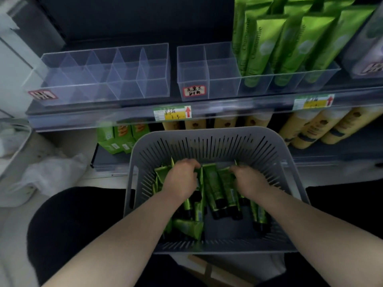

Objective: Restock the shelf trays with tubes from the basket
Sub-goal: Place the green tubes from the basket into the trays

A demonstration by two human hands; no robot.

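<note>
A grey slotted basket [211, 141] sits in front of me, holding several green tubes [215, 189] with black caps. Both my hands are down inside it. My left hand [182, 177] curls its fingers round the flat end of a green tube at the left of the pile. My right hand [246, 179] grips the flat ends of tubes at the right. On the shelf above stand two clear divided trays: the left tray [103, 79] has nothing in it, the right tray [217, 79] holds upright green tubes [279, 44] in its right compartments.
A clear shelf rail [207, 112] with price tags runs below the trays. The lower shelf carries green boxes [120, 137] and yellow tubes [317, 129]. A white plastic bag [56, 172] lies on the floor at left. My dark-clad knees flank the basket.
</note>
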